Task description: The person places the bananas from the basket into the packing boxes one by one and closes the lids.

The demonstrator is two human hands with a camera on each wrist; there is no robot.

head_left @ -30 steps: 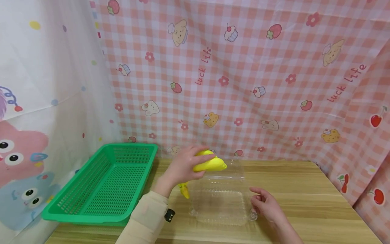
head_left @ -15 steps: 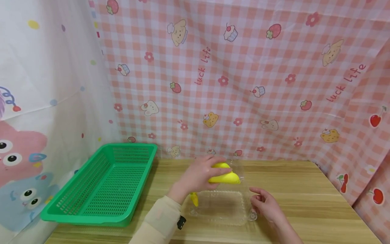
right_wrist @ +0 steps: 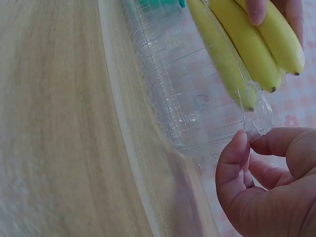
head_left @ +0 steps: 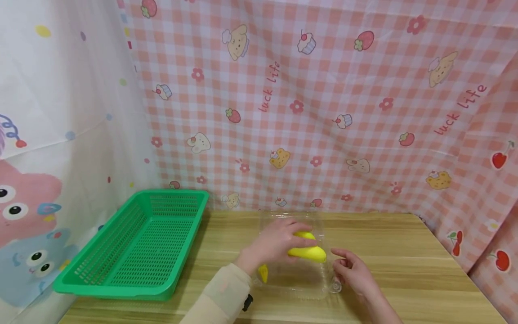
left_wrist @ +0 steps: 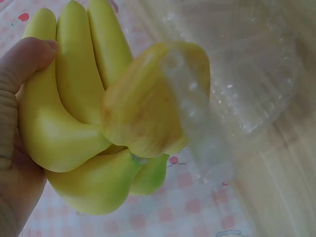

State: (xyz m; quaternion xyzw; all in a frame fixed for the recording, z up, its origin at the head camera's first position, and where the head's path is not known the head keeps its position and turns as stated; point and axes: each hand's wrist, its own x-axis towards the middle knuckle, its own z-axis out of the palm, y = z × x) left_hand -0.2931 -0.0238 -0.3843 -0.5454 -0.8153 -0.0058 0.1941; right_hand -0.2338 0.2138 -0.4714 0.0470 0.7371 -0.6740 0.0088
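Note:
My left hand [head_left: 273, 243] grips a bunch of yellow bananas [head_left: 311, 254], thumb on one side. In the left wrist view the bananas [left_wrist: 74, 108] fan upward, and their thick joined stem end faces the camera. The bunch is low over a clear plastic clamshell box [head_left: 297, 292], whose lid is folded back toward the cloth. With thumb and finger, my right hand [head_left: 356, 274] pinches the box's right front corner. The right wrist view shows the banana tips beside the box wall [right_wrist: 173, 108], near the pinching right hand [right_wrist: 276, 182].
On the left of the wooden table [head_left: 404, 270] stands a green perforated basket [head_left: 174, 288], with nothing in it. A pink checked cloth [head_left: 340, 144] hangs behind the table, and a white printed cloth [head_left: 101, 148] hangs at the left.
My left hand has carried the bananas to the right and down, from over the box's lid side to over its base. My right hand has stayed at the box's corner.

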